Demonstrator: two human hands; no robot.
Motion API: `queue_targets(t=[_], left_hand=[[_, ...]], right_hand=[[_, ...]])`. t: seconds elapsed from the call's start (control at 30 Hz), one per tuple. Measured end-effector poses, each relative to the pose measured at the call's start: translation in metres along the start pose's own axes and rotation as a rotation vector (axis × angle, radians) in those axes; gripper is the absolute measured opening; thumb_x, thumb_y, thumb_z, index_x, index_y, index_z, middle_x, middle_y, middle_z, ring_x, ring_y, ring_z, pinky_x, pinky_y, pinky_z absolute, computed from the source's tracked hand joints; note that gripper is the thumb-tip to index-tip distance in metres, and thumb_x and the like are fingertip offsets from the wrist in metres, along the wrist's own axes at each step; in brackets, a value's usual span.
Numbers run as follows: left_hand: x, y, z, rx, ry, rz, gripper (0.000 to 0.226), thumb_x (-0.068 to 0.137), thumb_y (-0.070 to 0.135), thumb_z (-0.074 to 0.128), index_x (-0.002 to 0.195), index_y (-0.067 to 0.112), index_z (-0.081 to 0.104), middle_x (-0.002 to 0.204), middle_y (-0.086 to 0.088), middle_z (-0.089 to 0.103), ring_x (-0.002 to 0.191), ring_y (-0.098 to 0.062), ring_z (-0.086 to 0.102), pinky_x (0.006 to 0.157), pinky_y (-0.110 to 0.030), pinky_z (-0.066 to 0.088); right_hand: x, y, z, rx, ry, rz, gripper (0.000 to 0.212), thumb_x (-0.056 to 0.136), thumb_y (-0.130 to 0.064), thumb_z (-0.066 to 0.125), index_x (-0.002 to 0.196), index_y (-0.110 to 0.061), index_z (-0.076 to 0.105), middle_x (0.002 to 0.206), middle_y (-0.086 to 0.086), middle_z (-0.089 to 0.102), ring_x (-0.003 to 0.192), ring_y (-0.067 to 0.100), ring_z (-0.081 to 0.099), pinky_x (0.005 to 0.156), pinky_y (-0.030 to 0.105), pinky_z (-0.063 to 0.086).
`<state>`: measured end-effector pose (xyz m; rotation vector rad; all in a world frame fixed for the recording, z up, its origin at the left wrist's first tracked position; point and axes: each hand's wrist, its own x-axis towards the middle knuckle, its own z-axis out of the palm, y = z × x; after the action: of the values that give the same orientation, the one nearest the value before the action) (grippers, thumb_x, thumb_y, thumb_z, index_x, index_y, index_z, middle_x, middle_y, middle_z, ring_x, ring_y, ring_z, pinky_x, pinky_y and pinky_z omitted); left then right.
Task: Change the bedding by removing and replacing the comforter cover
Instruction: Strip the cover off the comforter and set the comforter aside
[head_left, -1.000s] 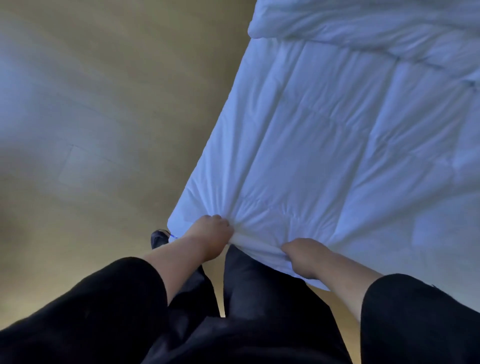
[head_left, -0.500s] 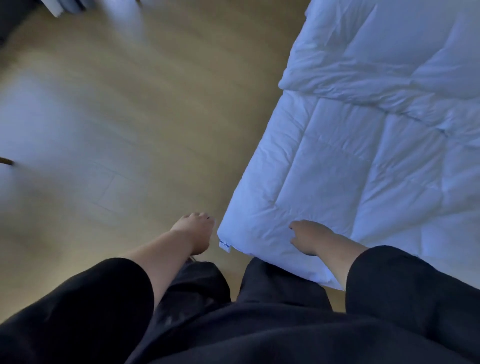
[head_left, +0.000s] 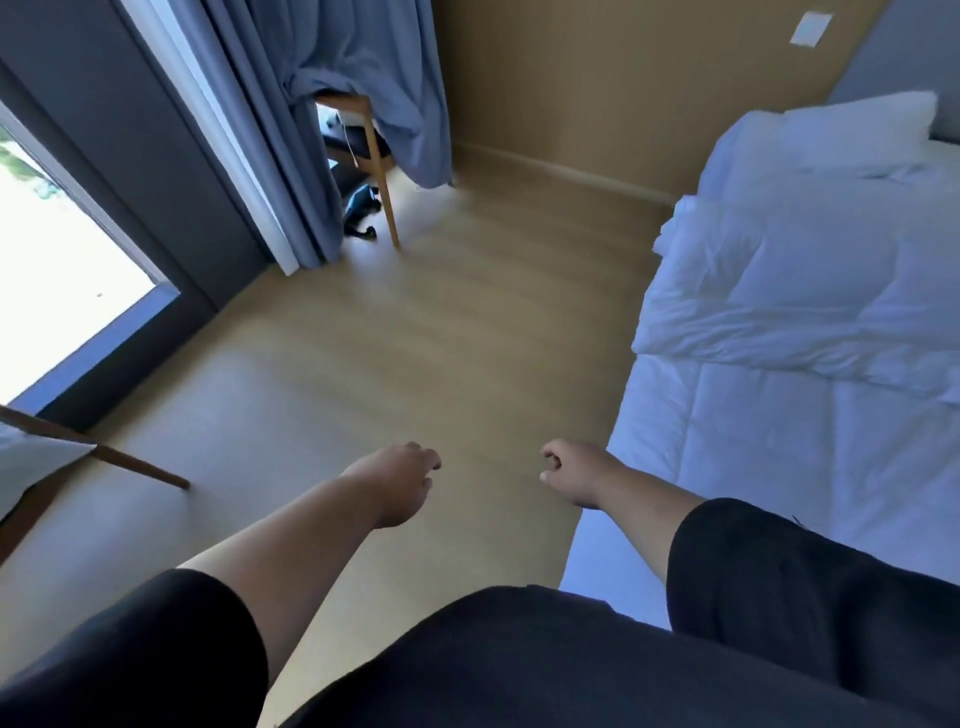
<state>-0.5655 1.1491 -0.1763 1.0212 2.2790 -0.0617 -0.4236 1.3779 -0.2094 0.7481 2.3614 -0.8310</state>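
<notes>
Both hands, left hand (head_left: 400, 478) and right hand (head_left: 571, 475), hang loosely curled, empty; comforter (head_left: 810, 374) stretches lengthwise toward the headboard.

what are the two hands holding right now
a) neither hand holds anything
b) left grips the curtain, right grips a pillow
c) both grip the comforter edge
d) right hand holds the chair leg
a: the left hand and the right hand both hang over the bare floor with loosely curled fingers and nothing in them, while the white comforter lies on the bed off to the right, untouched.
</notes>
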Motion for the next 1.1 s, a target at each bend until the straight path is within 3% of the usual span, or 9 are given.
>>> queue_targets(t=[0.1, 0.27, 0.57, 0.67, 0.73, 0.8, 0.83, 0.97, 1.1], left_hand=[[0.028, 0.002, -0.020, 0.019, -0.003, 0.048, 0.042, 0.102, 0.028, 0.041, 0.143, 0.024, 0.045, 0.144, -0.002, 0.046, 0.129, -0.022, 0.047, 0.103, -0.035, 0.041], [0.096, 0.000, -0.051, 0.033, -0.054, 0.105, 0.044, 0.100, 0.033, 0.048, 0.142, 0.025, 0.046, 0.139, 0.001, 0.050, 0.125, -0.019, 0.049, 0.103, -0.034, 0.042], [0.268, 0.032, -0.162, 0.000, -0.036, 0.198, 0.042, 0.099, 0.034, 0.049, 0.141, 0.024, 0.048, 0.139, 0.002, 0.051, 0.126, -0.019, 0.049, 0.100, -0.030, 0.040], [0.315, 0.052, -0.198, -0.021, -0.023, 0.240, 0.042, 0.099, 0.033, 0.050, 0.140, 0.025, 0.049, 0.138, 0.003, 0.052, 0.126, -0.018, 0.050, 0.099, -0.029, 0.039], [0.347, 0.065, -0.219, -0.005, -0.038, 0.286, 0.041, 0.099, 0.034, 0.050, 0.139, 0.025, 0.049, 0.137, 0.004, 0.052, 0.125, -0.017, 0.050, 0.101, -0.029, 0.040], [0.383, 0.078, -0.239, 0.026, -0.058, 0.339, 0.040, 0.099, 0.034, 0.049, 0.139, 0.026, 0.048, 0.136, 0.004, 0.052, 0.124, -0.017, 0.051, 0.102, -0.029, 0.041], [0.402, 0.085, -0.249, 0.052, -0.071, 0.373, 0.040, 0.100, 0.034, 0.049, 0.139, 0.025, 0.048, 0.136, 0.003, 0.052, 0.124, -0.017, 0.051, 0.103, -0.030, 0.041], [0.486, 0.114, -0.291, 0.145, -0.106, 0.529, 0.040, 0.100, 0.032, 0.049, 0.139, 0.024, 0.048, 0.136, 0.002, 0.052, 0.123, -0.017, 0.052, 0.102, -0.028, 0.039], [0.579, 0.147, -0.338, 0.231, -0.152, 0.671, 0.039, 0.100, 0.032, 0.049, 0.138, 0.025, 0.048, 0.136, 0.004, 0.052, 0.122, -0.017, 0.052, 0.103, -0.028, 0.040]], right_hand=[[0.020, 0.004, -0.011, 0.106, 0.024, 0.019, 0.048, 0.099, -0.030, 0.051, 0.145, -0.021, 0.045, 0.119, -0.001, 0.057, 0.096, 0.022, 0.058, 0.080, 0.030, 0.050], [0.073, 0.023, -0.045, 0.167, 0.030, 0.092, 0.049, 0.098, -0.031, 0.054, 0.145, -0.019, 0.045, 0.126, 0.000, 0.059, 0.110, 0.023, 0.058, 0.089, 0.030, 0.048], [0.186, 0.066, -0.193, 0.213, 0.095, 0.249, 0.048, 0.095, -0.031, 0.052, 0.142, -0.022, 0.048, 0.123, -0.001, 0.062, 0.104, 0.021, 0.063, 0.093, 0.035, 0.052], [0.212, 0.075, -0.241, 0.244, 0.146, 0.268, 0.019, 0.092, -0.029, 0.051, 0.110, -0.033, 0.057, 0.100, -0.006, 0.058, 0.083, 0.013, 0.057, 0.073, 0.028, 0.044], [0.230, 0.082, -0.260, 0.286, 0.173, 0.315, 0.005, 0.089, -0.027, 0.051, 0.091, -0.031, 0.055, 0.084, -0.004, 0.052, 0.071, 0.015, 0.051, 0.065, 0.029, 0.039], [0.247, 0.090, -0.275, 0.356, 0.223, 0.374, 0.034, 0.089, -0.023, 0.053, 0.116, -0.002, 0.059, 0.108, 0.019, 0.065, 0.093, 0.035, 0.062, 0.074, 0.036, 0.046], [0.256, 0.096, -0.283, 0.397, 0.242, 0.388, 0.043, 0.089, -0.022, 0.054, 0.126, 0.001, 0.054, 0.122, 0.021, 0.063, 0.104, 0.037, 0.061, 0.077, 0.036, 0.047], [0.285, 0.119, -0.317, 0.545, 0.305, 0.510, 0.050, 0.093, -0.031, 0.057, 0.141, -0.022, 0.049, 0.137, 0.001, 0.058, 0.118, 0.019, 0.057, 0.091, 0.026, 0.041], [0.312, 0.141, -0.354, 0.637, 0.429, 0.646, 0.047, 0.096, -0.029, 0.059, 0.140, -0.017, 0.048, 0.137, 0.005, 0.057, 0.119, 0.022, 0.057, 0.089, 0.023, 0.038]])
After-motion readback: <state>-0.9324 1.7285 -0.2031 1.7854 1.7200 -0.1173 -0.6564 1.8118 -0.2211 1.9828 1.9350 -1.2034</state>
